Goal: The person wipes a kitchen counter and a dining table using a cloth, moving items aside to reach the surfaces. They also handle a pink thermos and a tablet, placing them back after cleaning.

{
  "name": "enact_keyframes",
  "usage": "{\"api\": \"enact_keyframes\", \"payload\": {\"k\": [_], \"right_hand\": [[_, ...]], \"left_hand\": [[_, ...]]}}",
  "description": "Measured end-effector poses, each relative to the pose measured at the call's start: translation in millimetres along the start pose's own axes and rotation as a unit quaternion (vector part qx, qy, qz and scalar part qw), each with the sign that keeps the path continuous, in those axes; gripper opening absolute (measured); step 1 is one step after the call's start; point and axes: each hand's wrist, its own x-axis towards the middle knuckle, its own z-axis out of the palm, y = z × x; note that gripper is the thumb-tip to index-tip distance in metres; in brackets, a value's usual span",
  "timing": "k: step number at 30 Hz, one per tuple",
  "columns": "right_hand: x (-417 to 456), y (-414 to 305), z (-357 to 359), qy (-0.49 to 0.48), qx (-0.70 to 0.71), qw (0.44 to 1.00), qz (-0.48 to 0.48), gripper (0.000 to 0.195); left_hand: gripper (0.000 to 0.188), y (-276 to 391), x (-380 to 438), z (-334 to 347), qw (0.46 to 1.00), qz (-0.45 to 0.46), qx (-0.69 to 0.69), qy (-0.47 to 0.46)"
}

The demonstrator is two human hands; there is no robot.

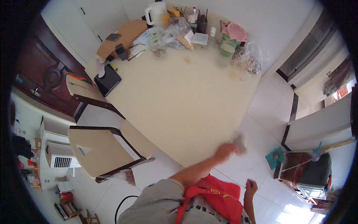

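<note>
My left hand (225, 152) is stretched across the near corner of a cream tabletop (181, 103). Its fingers are closed around a small greyish item (240, 144), perhaps a cloth, too blurred by motion to name surely. That item is at the table's right edge, partly over the floor. My right hand (251, 185) hangs beside the red apron (223, 190), away from the table, its fingers curled with nothing visible in them. Brownish crumbs or stains (187, 60) mark the far part of the tabletop.
Along the table's back stand a white kettle (156, 14), plastic bags (179, 30), a green-lidded container (228, 47) and a bag of dry food (249, 61). A black box (107, 79) sits at the left edge. Chairs (103, 151) stand left; a cabinet (304, 170) is right.
</note>
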Motion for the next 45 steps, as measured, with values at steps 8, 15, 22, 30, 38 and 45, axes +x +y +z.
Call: {"api": "enact_keyframes", "payload": {"k": [8,15,22,30,38,45], "right_hand": [[-121,135,-27,0.036,-0.019,0.992,0.116,0.006],[-142,171,-62,-0.019,-0.134,0.977,0.162,0.008],[-139,142,-61,-0.038,-0.009,0.981,0.188,0.013],[-152,216,-127,-0.007,-0.025,0.985,0.170,0.017],[-185,300,-258,0.187,0.173,0.919,0.302,0.010],[-234,376,-260,0.301,0.269,0.822,0.403,0.013]], "left_hand": [[0.041,23,-83,-180,0.922,0.040,-0.123,0.364],[0.033,-75,-111,-409,0.666,-0.260,0.551,0.430],[0.039,-81,57,-257,0.802,-0.072,0.508,0.305],[0.034,15,59,6,0.903,0.050,0.423,0.054],[0.029,-28,-116,216,0.949,-0.251,0.192,-0.027],[0.033,40,-45,345,0.928,-0.180,0.186,-0.269]]}}
